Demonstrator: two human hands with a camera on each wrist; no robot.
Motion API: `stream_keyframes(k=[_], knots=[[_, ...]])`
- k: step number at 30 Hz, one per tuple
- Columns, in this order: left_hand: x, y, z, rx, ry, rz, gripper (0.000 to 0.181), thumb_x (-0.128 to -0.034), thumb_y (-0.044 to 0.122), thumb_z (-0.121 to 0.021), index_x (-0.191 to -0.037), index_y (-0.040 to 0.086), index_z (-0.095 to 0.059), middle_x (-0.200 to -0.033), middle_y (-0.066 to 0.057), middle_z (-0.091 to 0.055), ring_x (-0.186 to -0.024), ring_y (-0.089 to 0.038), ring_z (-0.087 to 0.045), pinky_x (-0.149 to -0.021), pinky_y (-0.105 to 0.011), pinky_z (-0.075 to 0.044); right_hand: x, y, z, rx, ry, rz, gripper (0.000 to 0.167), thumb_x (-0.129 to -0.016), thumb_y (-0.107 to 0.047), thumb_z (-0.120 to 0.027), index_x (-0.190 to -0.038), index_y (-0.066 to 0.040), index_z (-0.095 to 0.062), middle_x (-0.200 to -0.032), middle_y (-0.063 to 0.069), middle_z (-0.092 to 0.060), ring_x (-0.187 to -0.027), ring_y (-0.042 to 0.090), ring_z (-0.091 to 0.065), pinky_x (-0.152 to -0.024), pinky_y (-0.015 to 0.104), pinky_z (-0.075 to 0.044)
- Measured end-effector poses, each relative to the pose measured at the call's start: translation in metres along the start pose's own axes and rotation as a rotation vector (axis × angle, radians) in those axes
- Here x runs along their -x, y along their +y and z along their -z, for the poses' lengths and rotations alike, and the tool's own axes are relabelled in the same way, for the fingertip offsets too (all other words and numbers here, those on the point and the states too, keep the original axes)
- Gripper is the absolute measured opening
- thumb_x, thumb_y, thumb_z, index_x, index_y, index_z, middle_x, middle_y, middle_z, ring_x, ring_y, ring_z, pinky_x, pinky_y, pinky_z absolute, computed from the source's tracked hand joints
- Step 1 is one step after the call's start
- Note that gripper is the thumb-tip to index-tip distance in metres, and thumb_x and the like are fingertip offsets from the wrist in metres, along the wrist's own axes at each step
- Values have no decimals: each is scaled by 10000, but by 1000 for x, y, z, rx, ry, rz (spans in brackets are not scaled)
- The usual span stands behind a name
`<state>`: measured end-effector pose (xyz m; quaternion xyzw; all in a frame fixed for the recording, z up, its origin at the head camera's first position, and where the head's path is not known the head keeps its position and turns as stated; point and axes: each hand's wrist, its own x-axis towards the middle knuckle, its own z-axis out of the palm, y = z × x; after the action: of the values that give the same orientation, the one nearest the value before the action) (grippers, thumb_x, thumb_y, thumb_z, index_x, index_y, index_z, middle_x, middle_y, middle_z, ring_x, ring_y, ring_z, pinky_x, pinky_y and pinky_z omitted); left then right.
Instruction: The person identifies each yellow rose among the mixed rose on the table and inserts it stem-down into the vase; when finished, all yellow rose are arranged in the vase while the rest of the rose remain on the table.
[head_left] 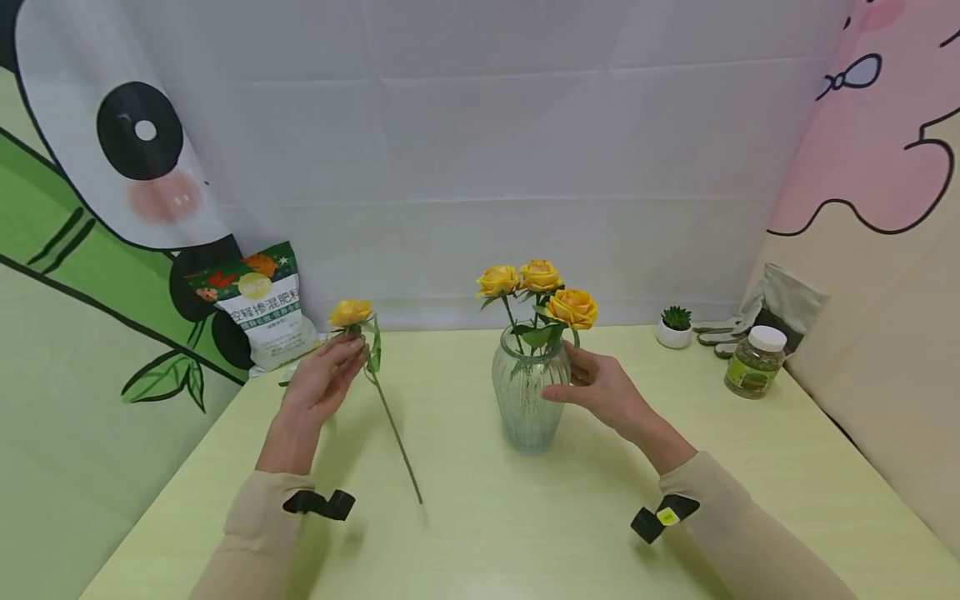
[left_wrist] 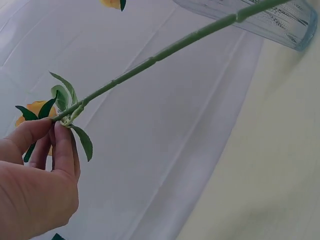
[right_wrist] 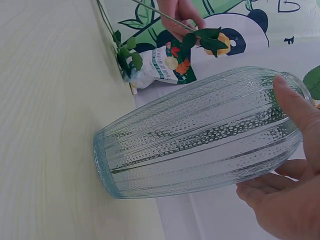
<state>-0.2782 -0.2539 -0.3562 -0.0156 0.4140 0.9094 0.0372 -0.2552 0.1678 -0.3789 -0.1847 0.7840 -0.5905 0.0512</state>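
Observation:
My left hand [head_left: 321, 377] pinches a yellow rose [head_left: 350, 313] by its stem just below the bloom. The long green stem [left_wrist: 152, 61] slants down to the right, with leaves close to the fingers. On the table at centre stands a ribbed clear glass vase [head_left: 527, 408], upright, holding three yellow roses [head_left: 540, 277]. My right hand [head_left: 609, 393] grips the vase's upper right side, thumb [right_wrist: 290, 100] across the front and the other fingers round the back, partly hidden in the head view.
Back left, a fertilizer bag [head_left: 270, 312] leans by the wall; leafy stems [right_wrist: 127, 55] lie beside it in the right wrist view. A small potted succulent [head_left: 675, 327], grey gloves [head_left: 780, 308] and a white-lidded jar [head_left: 756, 362] sit back right on the table [head_left: 495, 533].

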Motion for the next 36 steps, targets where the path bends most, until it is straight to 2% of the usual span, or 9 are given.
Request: stream_keyframes(k=[9, 16, 21, 27, 32, 36], knots=[[9, 4, -24, 183, -33, -130, 179, -970, -111, -552, -998, 1, -688, -960, -94, -695, -871, -171, -701, -840, -223, -568, -1, 1, 1, 13, 1, 4, 969, -859, -356, -811, -1576, -32, -246, -1586, 127, -338, -1410, 326, -399, -1089, 459, -409], [16, 12, -37, 319, -121, -227, 174, -978, -128, -519, -1000, -56, -676, -969, -162, -725, -921, -238, -731, -812, -254, -583, -1, 0, 1, 1, 0, -2, 957, -866, -336, -808, -1574, -22, -245, -1591, 130, -326, -1418, 328, -385, -1093, 457, -403], [20, 15, -47, 425, -110, -296, 147, -960, -152, -533, -985, -86, -662, -973, -187, -727, -934, -265, -730, -798, -285, -592, -1, 0, 0, -3, 1, -4, 972, -857, -343, -815, -1574, -22, -242, -1588, 135, -330, -1412, 330, -394, -1090, 458, -409], [21, 14, -60, 565, -87, -331, 146, -923, -179, -576, -1016, -77, -623, -986, -191, -715, -933, -294, -726, -810, -328, -588, 0, 1, -2, -25, -10, -8, 970, -861, -338, -812, -1575, -20, -238, -1588, 132, -332, -1413, 328, -393, -1090, 460, -408], [21, 12, -77, 593, -84, -377, 208, -895, -191, -611, -1058, -61, -614, -1015, -178, -697, -932, -295, -721, -813, -332, -588, 1, 1, -2, -21, -13, -5, 968, -864, -341, -809, -1573, -14, -236, -1587, 137, -330, -1415, 328, -389, -1093, 460, -404], [20, 11, -93, 554, -100, -440, 175, -886, -189, -626, -1020, -80, -650, -1012, -182, -691, -927, -300, -719, -789, -334, -593, 0, 0, 0, -9, -8, 4, 962, -866, -333, -809, -1574, -19, -237, -1589, 132, -327, -1412, 323, -393, -1093, 457, -405]])
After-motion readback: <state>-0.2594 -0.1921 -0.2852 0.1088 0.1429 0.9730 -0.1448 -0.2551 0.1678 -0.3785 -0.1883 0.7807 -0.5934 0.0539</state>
